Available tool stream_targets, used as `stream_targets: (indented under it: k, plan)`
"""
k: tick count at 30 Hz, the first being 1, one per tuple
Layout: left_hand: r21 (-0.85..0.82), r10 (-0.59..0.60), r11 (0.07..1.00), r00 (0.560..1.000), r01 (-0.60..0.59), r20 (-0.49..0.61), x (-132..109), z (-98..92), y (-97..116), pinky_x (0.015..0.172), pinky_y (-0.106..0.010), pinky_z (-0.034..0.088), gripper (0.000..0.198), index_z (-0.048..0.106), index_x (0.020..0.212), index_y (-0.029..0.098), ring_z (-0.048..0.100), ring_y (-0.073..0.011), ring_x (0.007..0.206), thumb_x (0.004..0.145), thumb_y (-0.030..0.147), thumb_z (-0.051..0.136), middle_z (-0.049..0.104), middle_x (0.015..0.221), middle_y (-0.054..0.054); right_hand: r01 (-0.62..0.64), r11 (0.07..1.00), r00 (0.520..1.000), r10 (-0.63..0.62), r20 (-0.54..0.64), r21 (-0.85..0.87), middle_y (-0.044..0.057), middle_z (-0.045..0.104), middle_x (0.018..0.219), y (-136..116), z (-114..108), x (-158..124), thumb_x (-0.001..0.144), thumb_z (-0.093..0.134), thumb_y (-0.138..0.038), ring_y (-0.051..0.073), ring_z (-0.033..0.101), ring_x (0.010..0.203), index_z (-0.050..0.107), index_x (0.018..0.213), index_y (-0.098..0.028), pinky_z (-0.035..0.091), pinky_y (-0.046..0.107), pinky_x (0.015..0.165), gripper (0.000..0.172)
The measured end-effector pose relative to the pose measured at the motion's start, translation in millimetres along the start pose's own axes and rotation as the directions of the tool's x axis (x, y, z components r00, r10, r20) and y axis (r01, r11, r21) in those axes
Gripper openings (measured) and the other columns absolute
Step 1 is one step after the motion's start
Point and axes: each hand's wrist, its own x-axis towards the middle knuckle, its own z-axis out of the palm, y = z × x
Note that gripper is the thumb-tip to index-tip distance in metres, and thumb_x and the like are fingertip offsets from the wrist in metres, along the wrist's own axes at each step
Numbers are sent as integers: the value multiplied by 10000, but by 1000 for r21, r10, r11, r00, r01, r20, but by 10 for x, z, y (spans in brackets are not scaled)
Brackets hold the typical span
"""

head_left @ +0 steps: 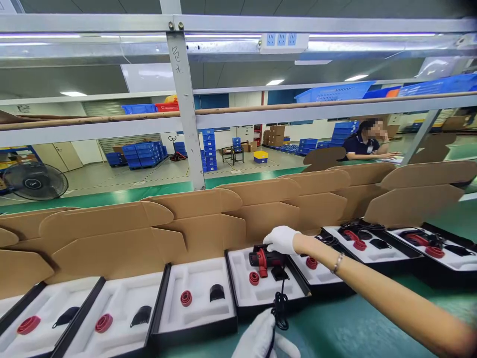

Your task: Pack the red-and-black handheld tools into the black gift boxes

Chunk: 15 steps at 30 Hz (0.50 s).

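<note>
Head view: right hand (281, 239) clenched on red-black tool (263, 258) over foam tray (244, 291).
Left hand (261, 338) pinched its black cord (280, 308). Tool judged rigid, moderately heavy; body best hold, cord limp.

A black fan (34, 181) stands far left; blue crates (143, 154) stacked beyond.

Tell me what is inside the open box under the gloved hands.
The box has a white tray with a red-black device, a red ring, a black piece. The right hand covers the device's end; the left hand holds its cable.
</note>
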Motion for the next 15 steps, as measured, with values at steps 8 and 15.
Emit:
stream_targets:
  k: [8,15]
  plan:
    - [312,-12,949,995,43,-101,6,-223,554,363,-209,169,448,554,1080,139,333,-26,373,824,506,545,688,985,-73,92,983,993,-102,55,156,125,652,1190,-49,-71,-83,704,723,-355,291,610,1081,624,1294,-197,469,352,904,618]
    - [995,530,17,845,-95,72,777,-158,1281,849,-281,464,343,552,1169,247,613,-174,954,993,354,277,668,1097,-38,48,261,997,50,-63,964,60,655,1080,-574,108,-421,824,629,-533,229,625,972,606,1164,-213,528,344,845,468]
